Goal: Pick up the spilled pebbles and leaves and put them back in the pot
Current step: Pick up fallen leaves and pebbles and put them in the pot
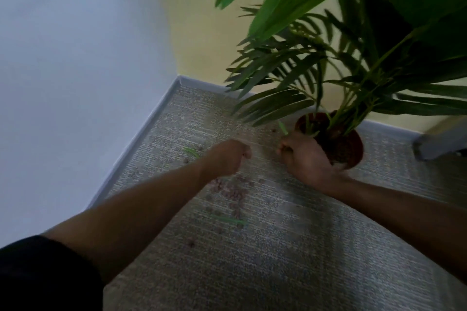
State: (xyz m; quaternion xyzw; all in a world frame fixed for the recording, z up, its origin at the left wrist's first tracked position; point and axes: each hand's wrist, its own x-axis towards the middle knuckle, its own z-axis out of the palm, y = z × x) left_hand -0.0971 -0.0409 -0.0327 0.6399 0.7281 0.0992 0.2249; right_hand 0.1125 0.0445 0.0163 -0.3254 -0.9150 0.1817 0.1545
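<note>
Pebbles lie scattered at frame centre, just below our left hand, the nearer one. It is curled; contents unclear. Our right hand pinches a leaf beside the pot.

Pot stands on carpet by the wall — pebbles scattered to its left, nearer the camera.
</note>
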